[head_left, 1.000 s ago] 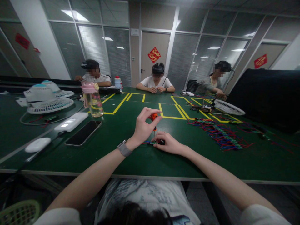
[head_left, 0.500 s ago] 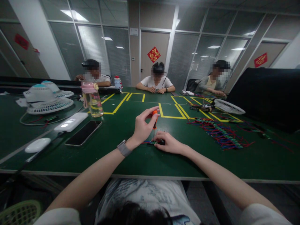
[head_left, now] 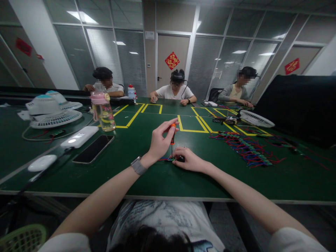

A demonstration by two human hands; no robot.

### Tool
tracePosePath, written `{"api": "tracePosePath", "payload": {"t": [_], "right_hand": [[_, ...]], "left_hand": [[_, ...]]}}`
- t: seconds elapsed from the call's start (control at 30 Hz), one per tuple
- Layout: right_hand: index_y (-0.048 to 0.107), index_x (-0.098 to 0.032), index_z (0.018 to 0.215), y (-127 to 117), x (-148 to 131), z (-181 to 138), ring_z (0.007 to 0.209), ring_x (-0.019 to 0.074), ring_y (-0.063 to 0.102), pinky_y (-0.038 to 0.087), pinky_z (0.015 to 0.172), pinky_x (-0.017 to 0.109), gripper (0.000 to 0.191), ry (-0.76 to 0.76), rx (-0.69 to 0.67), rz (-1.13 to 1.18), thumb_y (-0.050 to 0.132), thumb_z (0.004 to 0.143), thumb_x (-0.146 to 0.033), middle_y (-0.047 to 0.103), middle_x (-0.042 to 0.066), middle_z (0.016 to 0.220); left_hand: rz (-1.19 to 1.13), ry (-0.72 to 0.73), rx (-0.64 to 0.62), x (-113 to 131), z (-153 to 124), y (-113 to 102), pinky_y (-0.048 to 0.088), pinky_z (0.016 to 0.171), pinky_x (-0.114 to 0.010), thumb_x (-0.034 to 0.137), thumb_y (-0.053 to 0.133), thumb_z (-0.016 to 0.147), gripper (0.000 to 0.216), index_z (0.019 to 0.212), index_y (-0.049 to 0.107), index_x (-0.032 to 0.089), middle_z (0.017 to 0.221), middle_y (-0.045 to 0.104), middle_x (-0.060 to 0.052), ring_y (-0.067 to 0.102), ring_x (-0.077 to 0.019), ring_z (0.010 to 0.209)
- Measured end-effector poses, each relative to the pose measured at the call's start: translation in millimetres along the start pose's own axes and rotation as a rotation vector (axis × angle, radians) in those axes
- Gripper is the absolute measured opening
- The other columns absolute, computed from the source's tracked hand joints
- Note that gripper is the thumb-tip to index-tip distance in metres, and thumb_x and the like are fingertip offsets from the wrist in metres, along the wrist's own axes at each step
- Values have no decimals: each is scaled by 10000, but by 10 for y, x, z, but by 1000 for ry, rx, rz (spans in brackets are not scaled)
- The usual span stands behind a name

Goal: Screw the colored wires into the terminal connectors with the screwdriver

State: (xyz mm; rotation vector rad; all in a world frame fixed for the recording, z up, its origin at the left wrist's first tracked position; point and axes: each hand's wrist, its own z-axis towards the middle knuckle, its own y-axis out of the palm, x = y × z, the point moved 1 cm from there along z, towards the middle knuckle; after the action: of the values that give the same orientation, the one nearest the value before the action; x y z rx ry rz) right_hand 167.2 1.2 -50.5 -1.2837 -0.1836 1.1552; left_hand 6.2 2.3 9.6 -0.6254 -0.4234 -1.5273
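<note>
My left hand (head_left: 160, 138) grips an orange and black screwdriver (head_left: 172, 136), which stands upright with its shaft pointing down. The tip meets a small green circuit board (head_left: 170, 159) lying on the table, with red and blue wires off its left side. My right hand (head_left: 191, 160) rests on the tabletop, its fingers closed around the board's right end. A black rounded part (head_left: 181, 159) shows beneath those fingers; how it joins the board is hidden.
To the left are a phone (head_left: 93, 149), a white power bank (head_left: 80, 137), a pink-lidded bottle (head_left: 103, 113) and white fans (head_left: 55, 115). A row of wired circuit boards (head_left: 244, 150) lies right. Yellow tape (head_left: 193, 131) marks the green table (head_left: 147, 182). Several people sit opposite.
Both my hands and the screwdriver stay nearly still. Across the table, the middle person's hands have moved apart.
</note>
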Motion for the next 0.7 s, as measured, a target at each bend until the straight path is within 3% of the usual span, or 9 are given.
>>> {"api": "tracePosePath", "payload": {"t": [0.23,0.43,0.57,0.7], "right_hand": [[702,-151,964,-3,-4,2,728,146,551,453,679,267,159,10,-7,-9,646,820,-187,614,46,851],[702,-149,962,-2,-7,3,732,147,561,464,693,271,157,9,-11,5,639,822,-180,613,46,850],[700,-153,965,-2,-1,4,731,148,564,469,693,272,160,1,-8,4,642,819,-180,616,45,848],[696,-158,951,1,7,2,780,164,580,481,724,286,144,-6,-5,6,642,820,-181,634,54,868]], "left_hand": [[160,87,58,35,-7,1,504,701,-236,280,624,873,158,996,701,218,901,603,-27,583,-126,798],[91,63,15,-7,-32,-8,507,850,-290,233,408,971,312,1160,657,235,1103,627,-64,618,-152,962],[-13,10,15,-19,-39,11,539,797,-277,258,437,966,321,1235,603,202,1150,655,-85,664,-146,901],[51,33,41,17,-32,29,539,781,-270,243,531,924,261,1156,643,197,1058,676,-72,657,-152,901]]}}
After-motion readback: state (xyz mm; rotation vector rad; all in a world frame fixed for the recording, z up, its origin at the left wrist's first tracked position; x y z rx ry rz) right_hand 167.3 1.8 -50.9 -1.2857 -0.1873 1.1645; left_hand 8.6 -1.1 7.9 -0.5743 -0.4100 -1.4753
